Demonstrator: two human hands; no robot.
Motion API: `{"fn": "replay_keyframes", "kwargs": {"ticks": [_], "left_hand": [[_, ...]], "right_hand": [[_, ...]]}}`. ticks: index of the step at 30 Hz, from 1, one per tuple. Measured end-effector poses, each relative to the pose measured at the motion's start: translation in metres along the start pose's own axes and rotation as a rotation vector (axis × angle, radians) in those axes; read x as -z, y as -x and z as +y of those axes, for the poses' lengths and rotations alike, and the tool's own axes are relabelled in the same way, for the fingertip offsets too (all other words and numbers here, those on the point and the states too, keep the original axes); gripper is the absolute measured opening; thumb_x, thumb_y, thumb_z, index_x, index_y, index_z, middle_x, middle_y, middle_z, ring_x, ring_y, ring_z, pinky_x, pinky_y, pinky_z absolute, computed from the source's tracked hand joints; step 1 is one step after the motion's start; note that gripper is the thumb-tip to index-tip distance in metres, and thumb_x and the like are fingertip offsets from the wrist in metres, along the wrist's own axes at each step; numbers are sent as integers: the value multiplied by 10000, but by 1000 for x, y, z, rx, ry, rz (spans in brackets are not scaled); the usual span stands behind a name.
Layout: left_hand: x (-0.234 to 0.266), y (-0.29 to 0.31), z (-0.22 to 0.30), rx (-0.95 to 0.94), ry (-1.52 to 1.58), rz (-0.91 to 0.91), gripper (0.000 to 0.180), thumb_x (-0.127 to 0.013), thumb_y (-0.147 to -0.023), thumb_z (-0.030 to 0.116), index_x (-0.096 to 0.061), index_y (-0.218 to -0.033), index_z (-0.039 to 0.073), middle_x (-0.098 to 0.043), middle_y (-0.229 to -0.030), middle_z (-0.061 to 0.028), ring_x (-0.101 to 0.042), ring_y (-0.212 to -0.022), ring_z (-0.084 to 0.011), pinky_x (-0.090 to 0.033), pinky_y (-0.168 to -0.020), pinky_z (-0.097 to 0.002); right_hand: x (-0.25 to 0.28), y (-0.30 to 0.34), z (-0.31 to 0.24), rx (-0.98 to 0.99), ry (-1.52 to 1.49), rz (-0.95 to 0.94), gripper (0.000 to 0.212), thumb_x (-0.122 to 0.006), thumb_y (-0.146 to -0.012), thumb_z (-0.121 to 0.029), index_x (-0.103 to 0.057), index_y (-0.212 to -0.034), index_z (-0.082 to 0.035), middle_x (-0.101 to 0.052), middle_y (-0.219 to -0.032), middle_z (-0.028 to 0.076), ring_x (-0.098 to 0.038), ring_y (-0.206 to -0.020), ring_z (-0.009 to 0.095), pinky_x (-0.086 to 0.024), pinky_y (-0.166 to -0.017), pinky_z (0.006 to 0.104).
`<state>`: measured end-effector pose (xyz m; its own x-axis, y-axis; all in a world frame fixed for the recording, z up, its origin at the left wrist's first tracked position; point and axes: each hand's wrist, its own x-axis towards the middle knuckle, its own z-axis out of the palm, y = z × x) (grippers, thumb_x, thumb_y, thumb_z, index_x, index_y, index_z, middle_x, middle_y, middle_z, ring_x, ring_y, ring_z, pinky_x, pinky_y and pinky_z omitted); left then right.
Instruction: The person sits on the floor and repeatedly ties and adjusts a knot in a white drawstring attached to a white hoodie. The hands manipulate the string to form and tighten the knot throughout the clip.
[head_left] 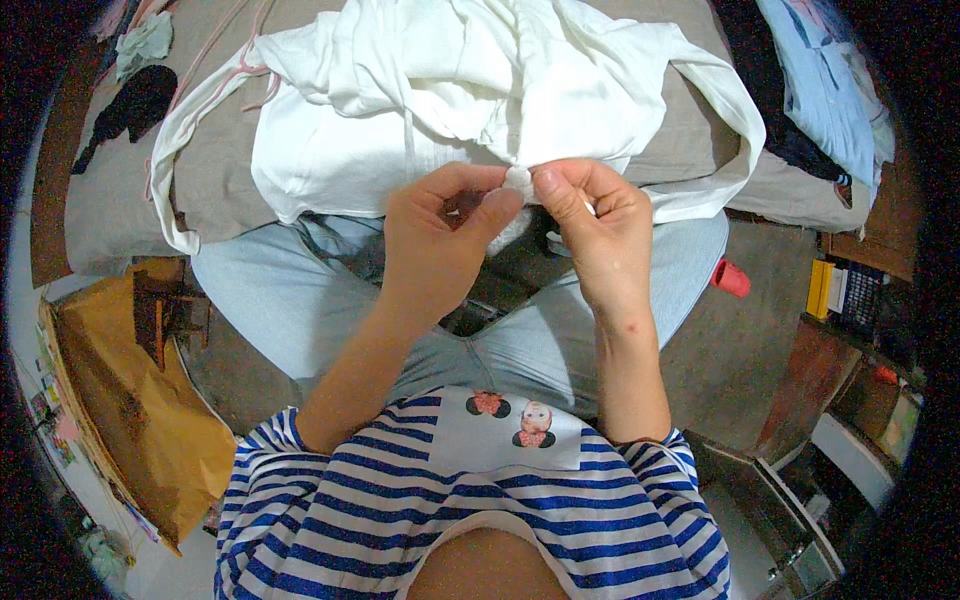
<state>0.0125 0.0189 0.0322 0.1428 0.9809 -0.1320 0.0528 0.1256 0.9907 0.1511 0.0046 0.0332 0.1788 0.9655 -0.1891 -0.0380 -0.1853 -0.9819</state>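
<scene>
A white cloth garment [340, 150] lies bunched in front of me, with long narrow bands of white cloth looping out to both sides. My left hand [437, 235] pinches a small gathered end of it between thumb and fingers. Close beside it, my right hand [607, 235] has its thumb and forefinger closed on the same bit of cloth, the other fingers curled in. The fingertips of both hands nearly meet there. Below them, a little white cloth hangs between my knees. What the pinched part is exactly, I cannot make out.
The garment rests on a grey-brown covered bed [215, 130]. A black cloth [135, 105] lies at its far left, light blue clothing [820, 90] at its far right. A large brown paper sheet [150, 390] stands at left. A red slipper [731, 278] is on the floor.
</scene>
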Motion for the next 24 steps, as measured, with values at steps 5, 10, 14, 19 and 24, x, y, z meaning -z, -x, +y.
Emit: {"fn": "replay_keyframes", "kwargs": {"ticks": [5, 10, 14, 19, 24], "left_hand": [[2, -3, -2, -21, 0, 15, 117, -622, -781, 86, -624, -855, -4, -563, -653, 34, -450, -565, -8, -340, -492, -150], [0, -3, 2, -9, 42, 16, 117, -617, -786, 86, -631, -868, 5, -551, -648, 43, -439, -565, -4, -329, -492, -149], [2, -3, -1, -80, -36, 14, 118, -617, -780, 72, -633, -876, 5, -537, -656, 40, -435, -568, -11, -325, -495, -152], [3, -5, -1, -194, -111, 17, 123, -616, -768, 45, -631, -882, 2, -488, -657, 35, -406, -559, -18, -307, -480, -165], [3, -3, 3, -221, -136, 20, 124, -609, -766, 27, -634, -886, 9, -468, -654, 41, -395, -555, -15, -296, -473, -163]], "right_hand": [[9, -2, -7, -82, -16, -122, 132, -561, -818, -119, -627, -852, -10, -612, -717, 17, -527, -652, 63, -420, -595, 200], [10, -4, -4, 4, 94, -158, 129, -566, -807, -109, -620, -847, 1, -607, -712, 21, -523, -659, 64, -416, -587, 203], [8, -2, -8, -21, 139, -171, 130, -581, -797, -108, -624, -838, 7, -615, -730, 19, -526, -673, 64, -424, -602, 204], [7, -2, -8, -24, 74, -152, 131, -598, -791, -109, -629, -824, 14, -617, -725, 13, -529, -670, 59, -428, -598, 197], [4, -1, -4, 4, 49, -99, 123, -605, -789, -106, -636, -806, 11, -618, -714, 9, -526, -652, 50, -425, -582, 190]]}}
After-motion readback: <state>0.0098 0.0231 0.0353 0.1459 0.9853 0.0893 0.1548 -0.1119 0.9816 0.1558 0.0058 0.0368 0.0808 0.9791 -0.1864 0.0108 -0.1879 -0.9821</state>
